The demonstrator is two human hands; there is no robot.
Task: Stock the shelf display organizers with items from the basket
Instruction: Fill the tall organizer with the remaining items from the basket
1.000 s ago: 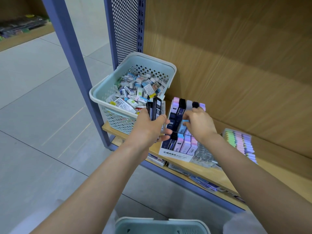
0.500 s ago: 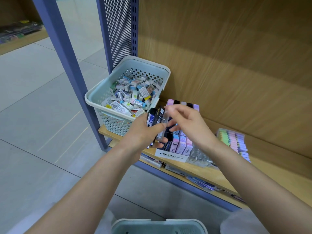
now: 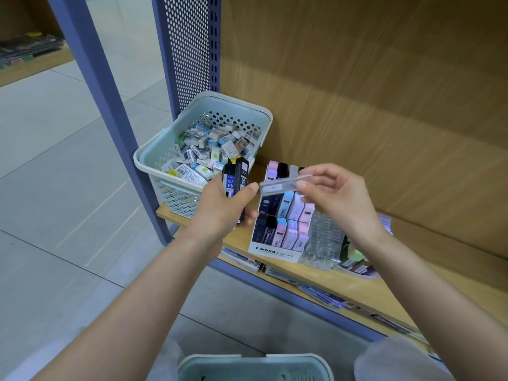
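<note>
Right hand grip pinching clear lead case by its end, left hand gripping dark cases

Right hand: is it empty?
No, the right hand pinches a slim clear case above the MONO display box.

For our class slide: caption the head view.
Left hand grips dark lead cases while right hand pinches a clear case by the MONO display box.
</note>
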